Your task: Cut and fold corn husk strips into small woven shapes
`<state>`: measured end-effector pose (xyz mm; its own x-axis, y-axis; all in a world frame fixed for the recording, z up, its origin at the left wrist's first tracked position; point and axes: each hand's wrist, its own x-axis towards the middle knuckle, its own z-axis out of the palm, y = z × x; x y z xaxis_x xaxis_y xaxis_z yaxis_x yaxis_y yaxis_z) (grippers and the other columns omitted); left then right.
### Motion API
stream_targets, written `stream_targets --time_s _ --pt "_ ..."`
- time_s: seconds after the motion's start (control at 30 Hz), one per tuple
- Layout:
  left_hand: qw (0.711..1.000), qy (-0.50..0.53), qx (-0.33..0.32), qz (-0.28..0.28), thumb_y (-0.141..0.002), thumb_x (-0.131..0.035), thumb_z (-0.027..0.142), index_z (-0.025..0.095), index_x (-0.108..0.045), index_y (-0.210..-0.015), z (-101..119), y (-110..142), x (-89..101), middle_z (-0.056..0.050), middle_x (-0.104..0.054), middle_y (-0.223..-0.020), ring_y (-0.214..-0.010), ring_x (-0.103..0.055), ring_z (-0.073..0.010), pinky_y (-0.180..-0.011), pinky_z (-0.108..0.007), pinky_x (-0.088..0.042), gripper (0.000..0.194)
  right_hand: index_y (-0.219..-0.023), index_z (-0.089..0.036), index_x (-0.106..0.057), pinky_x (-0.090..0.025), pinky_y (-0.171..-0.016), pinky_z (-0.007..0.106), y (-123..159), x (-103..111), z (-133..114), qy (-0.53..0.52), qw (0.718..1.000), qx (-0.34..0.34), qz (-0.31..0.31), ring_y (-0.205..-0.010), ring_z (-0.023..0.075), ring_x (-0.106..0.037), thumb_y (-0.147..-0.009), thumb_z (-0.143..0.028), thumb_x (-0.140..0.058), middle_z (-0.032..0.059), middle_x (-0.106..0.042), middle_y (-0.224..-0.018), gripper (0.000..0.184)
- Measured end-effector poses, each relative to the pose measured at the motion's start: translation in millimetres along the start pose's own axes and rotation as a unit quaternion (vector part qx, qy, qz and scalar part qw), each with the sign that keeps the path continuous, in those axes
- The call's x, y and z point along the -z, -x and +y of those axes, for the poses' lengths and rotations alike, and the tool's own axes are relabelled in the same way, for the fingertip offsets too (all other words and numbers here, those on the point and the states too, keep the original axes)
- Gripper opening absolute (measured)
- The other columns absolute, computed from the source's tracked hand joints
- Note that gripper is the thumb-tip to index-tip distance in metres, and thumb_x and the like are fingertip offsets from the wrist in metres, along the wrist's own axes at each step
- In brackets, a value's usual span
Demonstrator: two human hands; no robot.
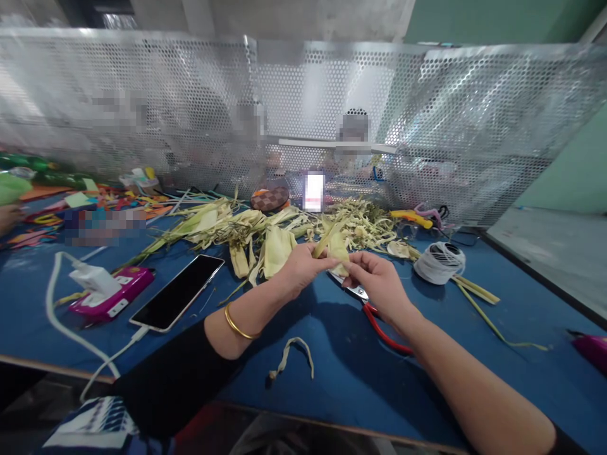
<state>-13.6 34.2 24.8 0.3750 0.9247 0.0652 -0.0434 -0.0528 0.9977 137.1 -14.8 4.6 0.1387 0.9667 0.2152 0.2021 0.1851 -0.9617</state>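
Observation:
Between my two hands is a pale green corn husk [338, 248], held above the blue table. My left hand [303, 266] pinches its left side, a gold bangle on the wrist. On the other side, the fingers of my right hand [374, 278] are closed on the husk's lower right edge. Under my right hand lies a pair of scissors with red handles [386, 335], its blades partly hidden. More husks [279, 249] are heaped just beyond my hands. Nearer to me, a short twisted husk strip [296, 351] rests on the table.
A phone [177, 294] on a charging cable and a magenta power strip [114, 294] lie at left. White twine [439, 262] sits at right near loose stalks. Behind stands a perforated metal screen [199, 107]. Another person's hand [9, 218] shows at the far left.

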Motion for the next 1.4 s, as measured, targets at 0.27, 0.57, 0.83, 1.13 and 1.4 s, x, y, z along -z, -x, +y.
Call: stream_targets --time_s 0.27,0.57,0.83,1.13,1.4 --pt "0.984 0.080 0.152 -0.039 -0.067 -0.071 0.025 0.018 -0.049 -0.062 5.6 3.5 2.7 0.012 -0.027 -0.039 -0.035 -0.014 -0.0029 -0.041 -0.022 -0.008 0.023 -0.101 -0.023 -0.067 -0.049 -0.076 0.035 4.4 10.1 -3.2 0.315 0.891 0.326 0.026 -0.086 0.0216 -0.063 -0.087 -0.021 -0.051 0.0086 -0.067 -0.095 0.022" --pt "0.996 0.072 0.021 0.044 -0.077 -0.065 0.040 0.014 -0.063 -0.071 7.4 3.5 -0.3 0.004 -0.050 -0.055 -0.037 -0.021 -0.0018 -0.039 -0.023 -0.012 0.027 -0.084 -0.020 -0.064 -0.045 -0.056 0.027 10.6 12.0 -25.4 0.123 0.967 0.191 0.118 -0.058 0.0133 -0.054 -0.081 -0.033 -0.063 -0.0001 -0.062 -0.066 0.013" --pt "0.995 0.021 -0.089 -0.037 -0.065 -0.074 0.029 0.016 -0.068 -0.067 16.7 17.2 -7.3 0.002 -0.060 -0.062 -0.059 -0.050 -0.0081 -0.055 -0.021 -0.037 0.014 -0.069 -0.018 -0.060 -0.038 -0.048 0.024 10.8 3.1 -25.5 -0.015 0.997 0.062 0.045 -0.049 0.0101 -0.046 -0.069 -0.043 -0.072 -0.0031 -0.055 -0.054 0.027" --pt "0.997 -0.008 -0.062 -0.046 -0.072 -0.067 0.028 0.016 -0.066 -0.064 15.4 16.2 -7.0 0.004 -0.052 -0.053 -0.054 -0.046 -0.0080 -0.054 -0.021 -0.036 0.014 -0.070 -0.018 -0.061 -0.040 -0.052 0.024 11.8 2.7 -28.0 -0.023 0.996 0.072 0.051 -0.055 0.0107 -0.048 -0.069 -0.037 -0.071 -0.0015 -0.058 -0.061 0.021" --pt "0.989 -0.096 -0.111 -0.022 -0.073 -0.065 0.027 0.016 -0.068 -0.065 17.4 17.0 -6.4 0.000 -0.061 -0.063 -0.062 -0.051 -0.0114 -0.061 -0.023 -0.040 0.014 -0.069 -0.018 -0.062 -0.038 -0.052 0.025 11.4 5.3 -28.9 0.033 0.992 0.108 0.054 -0.055 0.0114 -0.047 -0.071 -0.034 -0.069 -0.0013 -0.057 -0.060 0.017"
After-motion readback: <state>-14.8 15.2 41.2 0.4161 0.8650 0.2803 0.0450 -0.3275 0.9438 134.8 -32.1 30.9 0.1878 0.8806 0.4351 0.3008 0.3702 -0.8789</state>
